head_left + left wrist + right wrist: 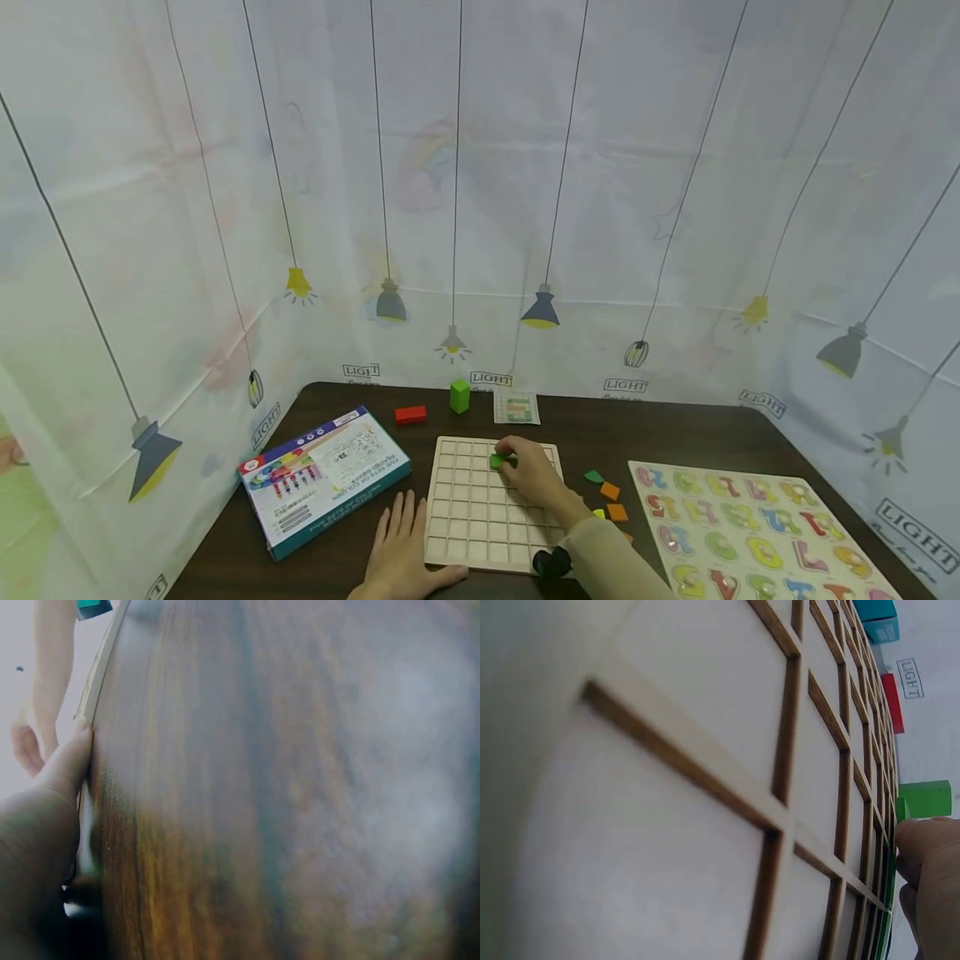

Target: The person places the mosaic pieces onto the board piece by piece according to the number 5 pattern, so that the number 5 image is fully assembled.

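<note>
A pale wooden grid board (468, 508) lies on the dark table in the head view. Over its far part, my right hand (531, 472) pinches a small green piece (497, 461) between thumb and fingers, low against the grid. The right wrist view shows this green piece (901, 810) at the board's far edge, partly covered by the fingers. My left hand (401, 542) rests flat on the table at the board's left, fingers spread. In the left wrist view, the left thumb (69, 761) touches the board's edge.
Behind the board stand a green block (460, 397), a red block (410, 414) and a printed card (517, 408). A flat box (322, 479) lies left. Rightward are loose orange pieces (617, 512), a green piece (594, 477), a yellow one (599, 513) and a letter board (705, 492).
</note>
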`<state>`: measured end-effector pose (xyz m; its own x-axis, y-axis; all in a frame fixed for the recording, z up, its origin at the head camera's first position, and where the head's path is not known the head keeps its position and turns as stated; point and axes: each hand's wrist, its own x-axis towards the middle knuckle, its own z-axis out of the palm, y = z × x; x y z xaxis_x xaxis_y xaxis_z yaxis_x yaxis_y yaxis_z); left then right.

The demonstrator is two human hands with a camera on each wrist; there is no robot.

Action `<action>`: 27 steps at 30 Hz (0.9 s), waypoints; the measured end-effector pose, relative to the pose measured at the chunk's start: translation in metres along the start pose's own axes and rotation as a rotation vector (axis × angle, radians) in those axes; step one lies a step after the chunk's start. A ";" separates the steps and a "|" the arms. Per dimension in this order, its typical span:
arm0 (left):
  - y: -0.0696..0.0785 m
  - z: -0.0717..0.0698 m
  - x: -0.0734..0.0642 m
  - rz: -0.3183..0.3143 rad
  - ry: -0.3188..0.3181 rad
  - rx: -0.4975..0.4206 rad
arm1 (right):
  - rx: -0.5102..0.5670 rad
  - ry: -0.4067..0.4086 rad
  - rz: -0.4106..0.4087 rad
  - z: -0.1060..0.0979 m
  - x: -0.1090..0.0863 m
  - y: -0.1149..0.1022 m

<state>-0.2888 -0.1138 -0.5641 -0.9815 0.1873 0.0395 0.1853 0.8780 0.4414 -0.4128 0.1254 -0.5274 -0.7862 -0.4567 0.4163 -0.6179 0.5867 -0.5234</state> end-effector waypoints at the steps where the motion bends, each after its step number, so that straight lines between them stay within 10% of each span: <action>1: 0.001 0.000 0.000 0.001 0.000 -0.001 | -0.013 -0.002 -0.001 0.000 0.000 0.000; 27: 0.003 -0.005 -0.002 -0.004 -0.010 0.005 | -0.046 -0.037 0.052 0.000 0.004 0.002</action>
<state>-0.2861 -0.1132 -0.5584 -0.9818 0.1879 0.0282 0.1812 0.8812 0.4367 -0.4169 0.1246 -0.5264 -0.8172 -0.4492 0.3612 -0.5764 0.6400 -0.5082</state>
